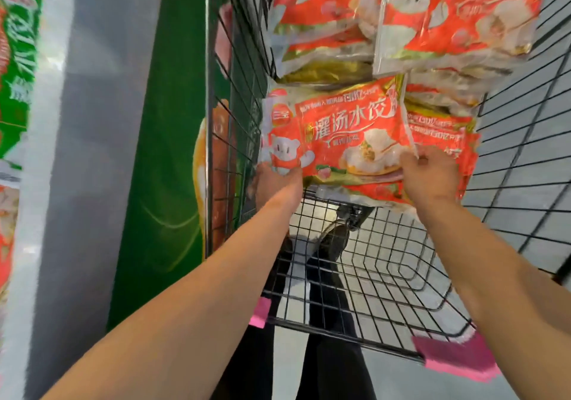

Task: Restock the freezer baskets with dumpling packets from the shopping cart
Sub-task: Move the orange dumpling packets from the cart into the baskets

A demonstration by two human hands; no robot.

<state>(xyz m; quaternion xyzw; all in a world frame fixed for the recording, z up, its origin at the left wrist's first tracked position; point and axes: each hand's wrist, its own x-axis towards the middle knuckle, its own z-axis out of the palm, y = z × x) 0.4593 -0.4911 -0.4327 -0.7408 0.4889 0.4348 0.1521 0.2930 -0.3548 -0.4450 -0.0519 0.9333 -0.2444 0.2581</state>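
- Inside the wire shopping cart (355, 276): red dumpling packet (336, 134), topmost of the near stack.
- My left hand (278, 183) grips its left edge; my right hand (429, 174) pinches its right edge.
- More packets (401, 19) piled beyond.

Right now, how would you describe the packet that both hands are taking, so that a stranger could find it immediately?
Look into the black wire cart, where red dumpling packets are piled at the far end. The packet lies on top of the near pile, face up and readable. Unlike its neighbours, it is held at both lower corners, by the left hand and the right hand.
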